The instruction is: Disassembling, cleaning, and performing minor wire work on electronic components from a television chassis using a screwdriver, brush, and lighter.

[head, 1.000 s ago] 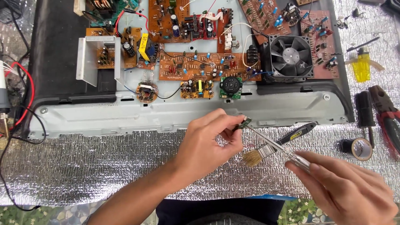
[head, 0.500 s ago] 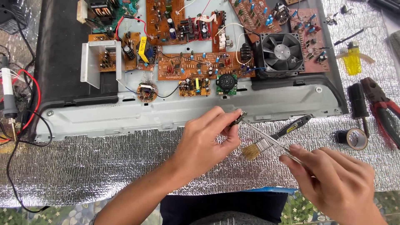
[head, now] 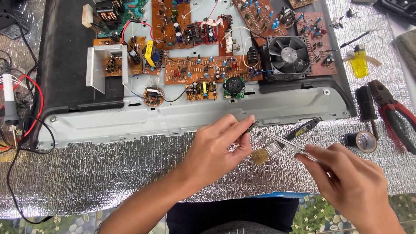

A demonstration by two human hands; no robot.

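Observation:
My left hand [head: 219, 149] pinches a small dark electronic part [head: 250, 125] between thumb and fingertips, just in front of the grey metal chassis edge [head: 173, 121]. My right hand [head: 346, 184] grips metal tweezers [head: 281, 141], whose tips reach up-left to the small part. A paintbrush with pale bristles [head: 268, 151] lies on the foil mat under the tweezers. Beyond the hands, brown circuit boards [head: 201, 69] and a black cooling fan [head: 288, 54] sit inside the open chassis.
A silver foil mat [head: 108, 173] covers the table. A soldering iron [head: 9, 99] with red and black wires lies at the left. At the right are red-handled pliers [head: 396, 112], a roll of black tape [head: 364, 141], a black tool [head: 366, 104] and a yellow lighter [head: 359, 60].
The view has shifted slightly; both hands stay close together in front of the chassis, still working the tweezers against the small part. No object was picked up or released.

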